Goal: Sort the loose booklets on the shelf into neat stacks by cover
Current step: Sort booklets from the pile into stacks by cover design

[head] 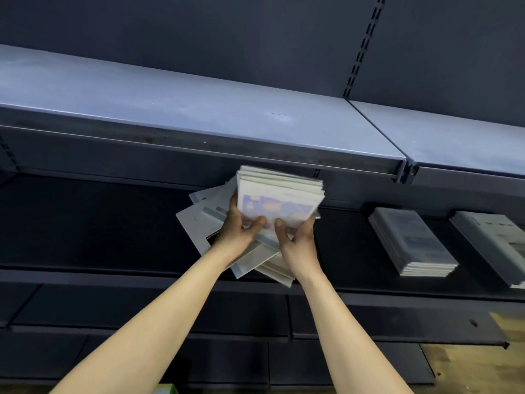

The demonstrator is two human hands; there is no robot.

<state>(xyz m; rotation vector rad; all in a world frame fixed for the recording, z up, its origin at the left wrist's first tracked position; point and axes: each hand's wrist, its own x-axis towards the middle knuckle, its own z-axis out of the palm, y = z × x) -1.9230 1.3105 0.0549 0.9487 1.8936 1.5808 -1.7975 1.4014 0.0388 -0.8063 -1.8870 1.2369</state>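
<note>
Booklets in a squared bundle [279, 194] sit between my two hands, raised above the dark shelf [99, 223]. My left hand [237, 227] grips the bundle's left edge, thumb curled over the colourful top cover; my right hand [297, 237] grips its near right corner. Under them a loose heap of booklets [199, 223] lies fanned on the shelf. Farther right, two neat stacks [412, 241] [494, 243] lie well apart from the heap.
</note>
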